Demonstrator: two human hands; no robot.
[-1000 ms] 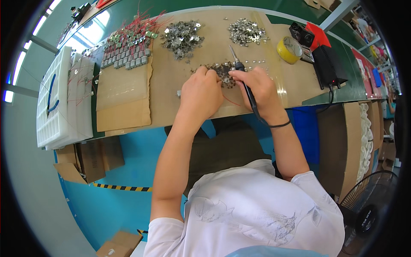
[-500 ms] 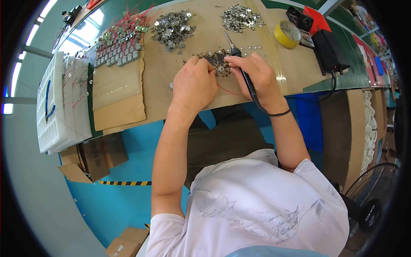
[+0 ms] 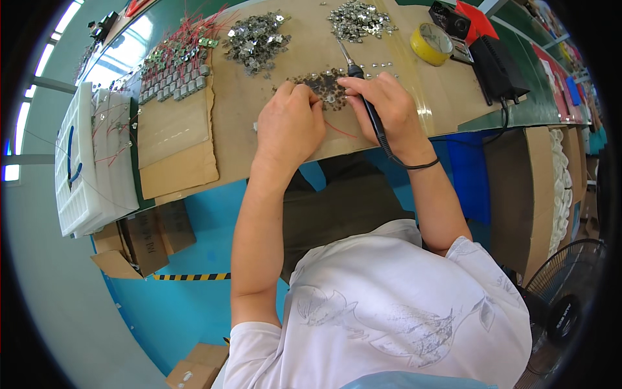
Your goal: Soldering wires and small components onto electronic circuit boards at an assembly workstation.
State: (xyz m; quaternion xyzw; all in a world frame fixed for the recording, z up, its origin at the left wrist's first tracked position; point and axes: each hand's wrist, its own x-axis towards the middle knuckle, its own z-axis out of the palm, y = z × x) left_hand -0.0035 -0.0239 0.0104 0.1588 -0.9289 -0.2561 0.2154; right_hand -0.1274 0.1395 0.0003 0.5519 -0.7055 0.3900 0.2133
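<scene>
My right hand (image 3: 393, 111) is closed around a soldering iron (image 3: 375, 123) with a black handle. Its metal tip points away from me, up over the cardboard, and its cord runs back past my wrist. Thumb and forefinger of that hand also come together; whether they pinch some small part is too fine to see. My left hand (image 3: 291, 124) is closed close by, its fingertips bent under and hidden. From beside its fingers a thin red wire (image 3: 340, 130) runs out to the right. Beyond both hands lies a dark-stained patch scattered with small metal pieces (image 3: 332, 97).
Two heaps of metal tabs (image 3: 257, 44) (image 3: 360, 21) lie farther back. At left, small motors with red wires (image 3: 173, 83) stand in rows on cardboard (image 3: 175, 139), beside white plastic trays (image 3: 78, 168). Yellow tape (image 3: 431, 45) and a black power unit (image 3: 497, 67) stand at right.
The whole view has shifted slightly. Both hands stay close together with nearly the same grip, and the soldering iron remains in my right hand. The red wire's free end tilts a little differently.
</scene>
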